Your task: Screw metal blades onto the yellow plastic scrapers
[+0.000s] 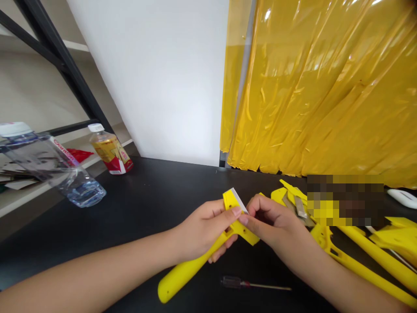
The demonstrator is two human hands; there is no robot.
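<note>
My left hand (208,228) is wrapped round the neck of a yellow plastic scraper (187,274), its thumb pressing on the wide head. The long rounded handle slants down toward me. Along the head's upper right edge runs a thin whitish-grey blade (239,200). The fingers of my right hand (270,219) are closed in a pinch at the blade and head; the fingertips partly hide what they grip. Below the hands, a screwdriver (254,284) with a clear handle lies on the black table (137,278).
Several yellow scraper parts (358,269) and grey metal pieces (300,208) are heaped at the right, partly behind a blurred patch. At the left stand a clear bottle (81,187) and a red-yellow drink bottle (112,152). A white object (402,198) lies far right.
</note>
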